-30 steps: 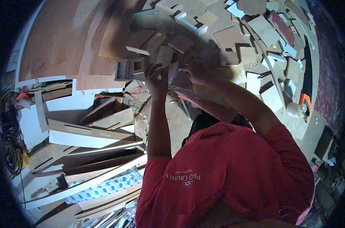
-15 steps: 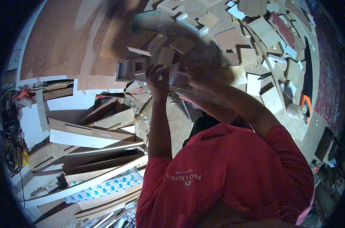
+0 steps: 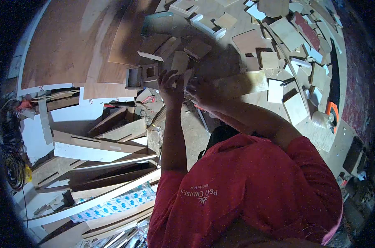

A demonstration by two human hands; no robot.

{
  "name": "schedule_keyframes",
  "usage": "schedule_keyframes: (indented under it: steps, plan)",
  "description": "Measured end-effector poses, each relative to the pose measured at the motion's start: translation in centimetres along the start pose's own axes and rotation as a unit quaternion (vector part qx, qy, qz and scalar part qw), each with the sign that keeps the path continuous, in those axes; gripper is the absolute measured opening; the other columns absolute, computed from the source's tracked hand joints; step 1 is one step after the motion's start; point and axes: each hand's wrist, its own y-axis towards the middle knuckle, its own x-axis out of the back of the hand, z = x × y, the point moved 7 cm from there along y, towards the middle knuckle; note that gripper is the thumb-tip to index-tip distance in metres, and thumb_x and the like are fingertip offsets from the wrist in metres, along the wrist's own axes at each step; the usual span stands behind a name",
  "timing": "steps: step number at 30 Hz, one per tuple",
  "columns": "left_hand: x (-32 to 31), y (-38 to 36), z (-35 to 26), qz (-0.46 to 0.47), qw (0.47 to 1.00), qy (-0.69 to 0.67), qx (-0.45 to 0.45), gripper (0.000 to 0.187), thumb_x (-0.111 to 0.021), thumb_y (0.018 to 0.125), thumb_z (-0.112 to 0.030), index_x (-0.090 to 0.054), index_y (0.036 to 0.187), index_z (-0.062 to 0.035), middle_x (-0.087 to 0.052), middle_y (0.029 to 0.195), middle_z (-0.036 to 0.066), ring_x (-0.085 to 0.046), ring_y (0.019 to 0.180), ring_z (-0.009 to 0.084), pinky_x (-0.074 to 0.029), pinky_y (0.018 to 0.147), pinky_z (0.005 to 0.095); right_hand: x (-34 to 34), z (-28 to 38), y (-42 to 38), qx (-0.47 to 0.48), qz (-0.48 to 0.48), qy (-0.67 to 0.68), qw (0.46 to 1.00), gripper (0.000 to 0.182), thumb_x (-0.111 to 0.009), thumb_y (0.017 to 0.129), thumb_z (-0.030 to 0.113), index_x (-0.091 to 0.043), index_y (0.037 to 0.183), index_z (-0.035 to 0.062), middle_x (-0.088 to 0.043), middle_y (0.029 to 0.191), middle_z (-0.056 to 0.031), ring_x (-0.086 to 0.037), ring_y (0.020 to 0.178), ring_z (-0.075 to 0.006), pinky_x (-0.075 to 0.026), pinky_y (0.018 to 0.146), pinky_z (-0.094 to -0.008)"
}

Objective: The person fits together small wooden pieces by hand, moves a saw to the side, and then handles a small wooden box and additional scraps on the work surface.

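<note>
A person in a red shirt (image 3: 253,186) leans over a cluttered tabletop (image 3: 237,84) in dim light, seen from above the head. Both arms reach forward, and the hands meet near the tabletop's near edge.

The left hand (image 3: 170,84) has its grip closed around a small flat piece of wood (image 3: 186,78), fingers curled over its left side. The right hand (image 3: 200,91) presses against the same piece from the right, fingers wrapped on it; exactly how they pinch it is hard to tell in the shadow. The piece stands tilted between the two hands, just above the near edge.

Just left of the hands sits a small open wooden box frame (image 3: 142,75). Beyond them lie large brown plywood sheets (image 3: 67,45) toward the far left corner. Many small wood offcuts (image 3: 286,31) are scattered across the far right part. An orange-handled tool (image 3: 331,109) lies near the right edge. Below the near edge, long white-edged boards (image 3: 96,151) are stacked on the floor.

Judging from this, the piece is picked up and held, but not yet joined to anything; any fitting or placing seems to remain.
</note>
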Motion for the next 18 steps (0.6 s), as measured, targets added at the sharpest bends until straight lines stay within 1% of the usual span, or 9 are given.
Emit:
schedule_keyframes:
  steps: [1, 2, 3, 4, 6, 8, 10, 18]
  plan:
    - [0.0, 0.0, -0.3, 0.007, 1.0, 0.022, -0.012, 0.007, -0.07, 0.067, -0.008, -0.069, 0.074, -0.0085, -0.065, 0.096, 0.007, -0.051, 0.106, 0.0315, -0.042, 0.089, 0.0417, 0.1, -0.1, 0.0, -0.012, -0.041, 0.059, 0.997, 0.058, -0.075, 0.058, 0.032, -0.058, 0.111, 0.0145, -0.053, 0.107, -0.0081, -0.049, 0.102, -0.0278, -0.036, 0.09, -0.0478]
    - [0.0, 0.0, -0.3, 0.007, 1.0, 0.021, -0.013, 0.007, -0.07, 0.067, -0.008, -0.069, 0.074, -0.0085, -0.065, 0.096, 0.007, -0.051, 0.106, 0.0315, -0.042, 0.089, 0.0417, -0.1, -0.2, -0.1, -0.012, -0.041, 0.058, 0.997, 0.058, -0.075, 0.058, 0.032, -0.058, 0.111, 0.0145, -0.053, 0.107, -0.0081, -0.049, 0.102, -0.0278, -0.036, 0.09, -0.0478]
    - [0.0, -0.1, -0.3, 0.006, 1.0, 0.013, -0.011, 0.008, -0.07, 0.067, -0.007, -0.069, 0.074, -0.0087, -0.065, 0.096, 0.006, -0.051, 0.105, 0.0315, -0.042, 0.089, 0.0417, 0.8, 0.6, 0.6, -0.01, 0.058, -0.006, 0.998, 0.06, -0.075, 0.057, 0.033, -0.058, 0.111, 0.0138, -0.053, 0.108, -0.0081, -0.048, 0.103, -0.0283, -0.035, 0.091, -0.0484]
    - [0.0, -0.1, -0.2, 0.004, 1.0, 0.005, -0.009, 0.009, -0.07, 0.066, -0.006, -0.069, 0.075, -0.0089, -0.065, 0.096, 0.006, -0.051, 0.105, 0.0315, -0.042, 0.089, 0.0416, 1.4, 1.1, 0.9, -0.008, 0.156, -0.071, 0.985, 0.061, -0.076, 0.056, 0.034, -0.057, 0.111, 0.0132, -0.053, 0.108, -0.0081, -0.048, 0.104, -0.0288, -0.035, 0.092, -0.0489]
    - [0.0, -0.1, -0.2, 0.005, 1.0, 0.002, -0.006, 0.01, -0.069, 0.066, -0.006, -0.069, 0.075, -0.0089, -0.065, 0.097, 0.006, -0.051, 0.105, 0.0312, -0.042, 0.09, 0.0414, 3.3, 1.5, 1.7, -0.022, 0.156, -0.051, 0.986, 0.062, -0.076, 0.056, 0.034, -0.057, 0.111, 0.0138, -0.052, 0.11, -0.0082, -0.048, 0.104, -0.0292, -0.034, 0.093, -0.0499]
    - [0.0, -0.1, -0.1, 0.006, 1.0, -0.001, -0.004, 0.01, -0.069, 0.066, -0.006, -0.069, 0.075, -0.0089, -0.065, 0.097, 0.006, -0.051, 0.105, 0.031, -0.041, 0.09, 0.0412, 3.6, 1.5, 1.6, -0.036, 0.154, -0.03, 0.987, 0.062, -0.076, 0.056, 0.035, -0.057, 0.111, 0.0144, -0.052, 0.111, -0.0082, -0.048, 0.105, -0.0297, -0.032, 0.095, -0.0509]
    - [0.0, -0.1, -0.1, 0.007, 1.0, -0.002, -0.002, 0.012, -0.068, 0.065, -0.004, -0.069, 0.076, -0.0088, -0.065, 0.097, 0.006, -0.05, 0.107, 0.0305, -0.041, 0.091, 0.0406, 5.1, 1.8, 1.4, -0.023, 0.03, 0.078, 0.996, 0.053, -0.072, 0.063, 0.026, -0.057, 0.112, 0.0155, -0.055, 0.106, -0.0106, -0.051, 0.099, -0.0322, -0.036, 0.094, -0.0487]
    - [0.1, 0.1, -0.4, 0.009, 1.0, 0.006, 0.0, 0.012, -0.069, 0.066, -0.005, -0.07, 0.077, -0.0093, -0.065, 0.099, 0.005, -0.05, 0.108, 0.0306, -0.041, 0.091, 0.0409, 4.5, 0.8, 1.8, -0.053, 0.005, 0.096, 0.994, 0.049, -0.07, 0.064, 0.023, -0.057, 0.111, 0.0154, -0.055, 0.104, -0.0111, -0.053, 0.098, -0.0324, -0.038, 0.092, -0.0475]
